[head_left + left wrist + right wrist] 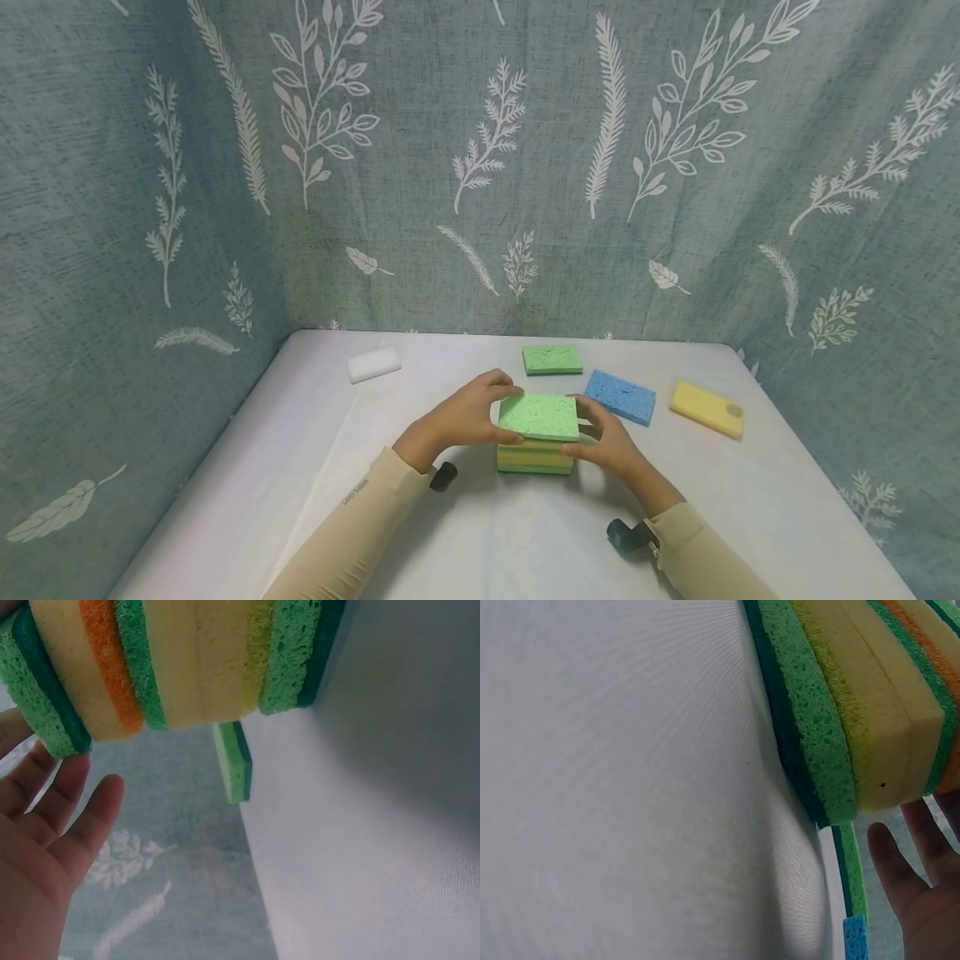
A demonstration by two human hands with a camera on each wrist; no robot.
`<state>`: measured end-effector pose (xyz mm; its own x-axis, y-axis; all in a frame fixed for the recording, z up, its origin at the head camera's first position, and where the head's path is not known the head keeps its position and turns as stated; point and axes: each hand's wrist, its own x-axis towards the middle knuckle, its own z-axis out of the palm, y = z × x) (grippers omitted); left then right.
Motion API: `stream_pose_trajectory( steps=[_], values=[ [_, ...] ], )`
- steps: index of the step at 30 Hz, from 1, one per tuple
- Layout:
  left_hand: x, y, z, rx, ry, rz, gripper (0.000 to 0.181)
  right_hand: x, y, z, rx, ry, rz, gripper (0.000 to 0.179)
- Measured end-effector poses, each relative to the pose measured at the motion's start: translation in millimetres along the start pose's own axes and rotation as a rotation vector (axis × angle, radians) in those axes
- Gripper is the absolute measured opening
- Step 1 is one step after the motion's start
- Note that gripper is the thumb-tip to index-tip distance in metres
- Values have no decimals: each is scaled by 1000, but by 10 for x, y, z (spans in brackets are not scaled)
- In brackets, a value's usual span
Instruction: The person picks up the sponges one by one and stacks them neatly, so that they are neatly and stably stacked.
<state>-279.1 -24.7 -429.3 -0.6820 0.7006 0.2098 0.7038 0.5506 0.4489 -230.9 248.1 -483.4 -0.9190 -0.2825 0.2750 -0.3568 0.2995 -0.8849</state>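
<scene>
A stack of sponges (534, 457) stands on the white table, with a light green sponge (538, 417) on top. Seen from the side in the left wrist view, its layers are beige (176, 667), orange and green, with a dark green scouring face at each end. My left hand (472, 414) holds the top sponge at its left side, thumb in front and fingers behind. On the right side of the stack, my right hand (609, 440) grips near the top, thumb at the front corner. Part of its fingers is hidden behind the sponges.
Behind the stack lies another green sponge (552, 360). A blue sponge (620, 397) and a yellow sponge (707, 409) lie to the right. At the back left is a white block (374, 364). Patterned curtains (480, 167) enclose the table's back and sides.
</scene>
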Motion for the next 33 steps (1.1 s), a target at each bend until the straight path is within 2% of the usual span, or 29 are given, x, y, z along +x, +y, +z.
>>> stream_pose_trajectory(
  steps=[7, 10, 21, 31, 33],
  values=[
    [-30, -31, 14, -38, -69, -55, 95, -7, 63, -1, 15, 8, -1, 76],
    [-45, -47, 27, -37, -83, -54, 96, -11, 61, -2, 20, 5, -5, 76],
    [-45, -67, 55, -54, -53, -27, 90, -11, 69, -15, 2, -20, -37, 75],
    [-87, -108, 109, -155, -29, -52, 95, 3, 74, -31, 18, -34, -49, 78],
    [-106, -116, 112, -177, -12, -53, 94, -6, -24, -36, 16, -40, -42, 78]
  ],
)
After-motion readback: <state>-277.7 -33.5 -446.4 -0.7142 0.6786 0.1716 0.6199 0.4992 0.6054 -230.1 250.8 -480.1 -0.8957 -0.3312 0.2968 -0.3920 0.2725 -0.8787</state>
